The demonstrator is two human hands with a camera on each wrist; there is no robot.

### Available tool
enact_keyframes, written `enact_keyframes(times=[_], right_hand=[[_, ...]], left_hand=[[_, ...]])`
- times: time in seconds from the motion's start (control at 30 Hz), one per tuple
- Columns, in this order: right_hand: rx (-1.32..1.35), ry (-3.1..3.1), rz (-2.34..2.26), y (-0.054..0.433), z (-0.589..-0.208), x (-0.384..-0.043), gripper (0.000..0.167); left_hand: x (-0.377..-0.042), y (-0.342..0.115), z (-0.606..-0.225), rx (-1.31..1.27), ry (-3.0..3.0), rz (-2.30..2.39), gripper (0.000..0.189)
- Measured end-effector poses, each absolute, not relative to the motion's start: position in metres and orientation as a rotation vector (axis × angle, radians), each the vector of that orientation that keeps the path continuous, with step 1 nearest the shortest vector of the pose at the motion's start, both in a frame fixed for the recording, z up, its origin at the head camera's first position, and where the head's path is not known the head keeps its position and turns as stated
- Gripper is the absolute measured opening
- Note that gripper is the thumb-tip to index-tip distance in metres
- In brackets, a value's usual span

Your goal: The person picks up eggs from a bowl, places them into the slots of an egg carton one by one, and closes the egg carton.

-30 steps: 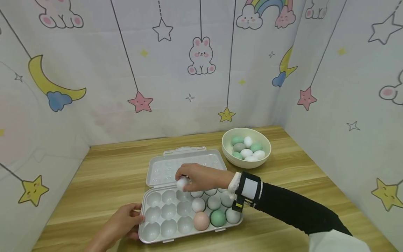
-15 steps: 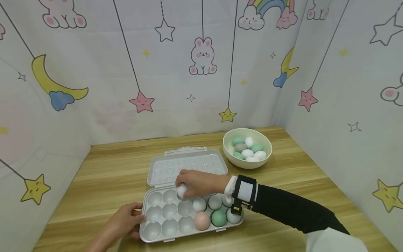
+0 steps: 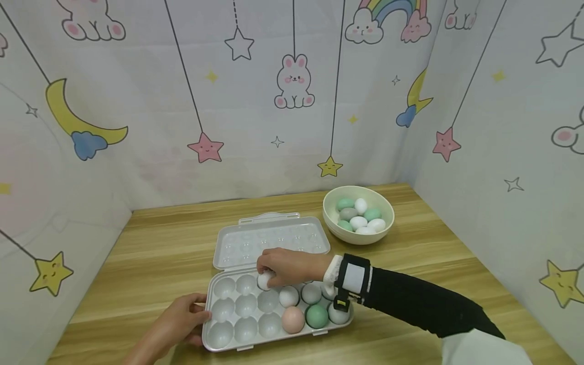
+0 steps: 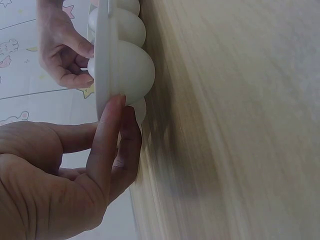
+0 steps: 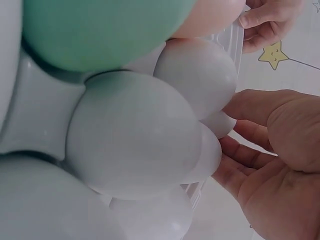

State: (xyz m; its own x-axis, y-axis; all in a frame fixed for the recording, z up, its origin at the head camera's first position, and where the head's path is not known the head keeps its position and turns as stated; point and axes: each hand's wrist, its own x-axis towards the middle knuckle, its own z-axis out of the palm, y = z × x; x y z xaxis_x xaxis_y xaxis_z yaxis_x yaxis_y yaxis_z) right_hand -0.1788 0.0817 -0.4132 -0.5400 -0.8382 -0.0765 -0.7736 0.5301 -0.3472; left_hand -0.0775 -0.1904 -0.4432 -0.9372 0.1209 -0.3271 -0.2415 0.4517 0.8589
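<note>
A grey-white plastic egg box (image 3: 246, 305) lies with its lid (image 3: 269, 235) folded back behind it. My right hand (image 3: 286, 265) holds a white egg (image 3: 264, 280) low at a back-row cup, third from the left; in the right wrist view the fingertips (image 5: 231, 106) are at that egg, partly hidden by nearer eggs. My left hand (image 3: 184, 318) grips the left end of the box, its thumb at the rim and fingers along the outer side (image 4: 102, 75). Right of centre sit white eggs (image 3: 289, 296), a pink egg (image 3: 292, 319) and a green egg (image 3: 317, 316).
Behind and to the right stands a cream bowl (image 3: 385, 225) with white, green and grey eggs. The wooden table (image 3: 159, 238) is bordered by printed fabric walls (image 3: 150, 126) at the back and sides.
My right hand has lowered the white egg from above the box down to the back-row cup. The left hand has stayed at the box's left end.
</note>
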Motion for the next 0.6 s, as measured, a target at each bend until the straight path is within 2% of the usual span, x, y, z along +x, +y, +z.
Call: enact_keyframes(times=[0.4,0.6], right_hand=[[-1.317,2.558,-0.377,0.084,-0.412,-0.177,0.016],[-1.302,2.557,-0.385,0.092,-0.402,-0.178,0.028]], left_hand=[[-0.078,-0.188,-0.445,-0.138,2.373,1.474,0.044],[-0.079,-0.189,-0.447,-0.137,2.380,1.477,0.044]])
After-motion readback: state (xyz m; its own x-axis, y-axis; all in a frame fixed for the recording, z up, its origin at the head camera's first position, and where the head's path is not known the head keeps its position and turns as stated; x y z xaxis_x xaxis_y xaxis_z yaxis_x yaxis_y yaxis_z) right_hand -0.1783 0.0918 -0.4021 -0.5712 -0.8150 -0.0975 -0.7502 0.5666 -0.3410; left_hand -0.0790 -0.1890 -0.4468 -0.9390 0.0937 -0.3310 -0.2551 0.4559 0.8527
